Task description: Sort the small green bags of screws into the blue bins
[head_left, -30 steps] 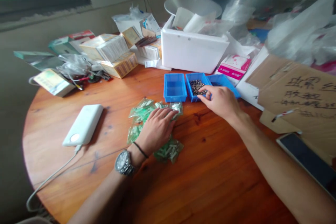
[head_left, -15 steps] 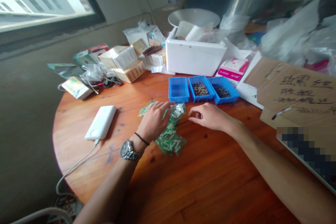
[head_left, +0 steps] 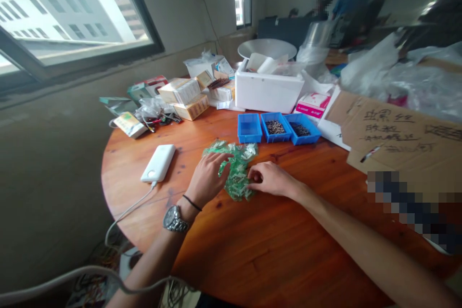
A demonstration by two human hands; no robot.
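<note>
Your left hand (head_left: 207,177) arches over the left side of the small green plastic packets (head_left: 237,173) on the brown wooden table (head_left: 252,250), thumb parted from loosely bent fingers. Your right hand (head_left: 272,179) curls at their right edge; can't tell whether it pinches anything.

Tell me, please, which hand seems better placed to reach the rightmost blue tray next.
Probably the right hand: it is nearer the rightmost blue tray, while the left hand is farther away, at the green bags' left side.
</note>
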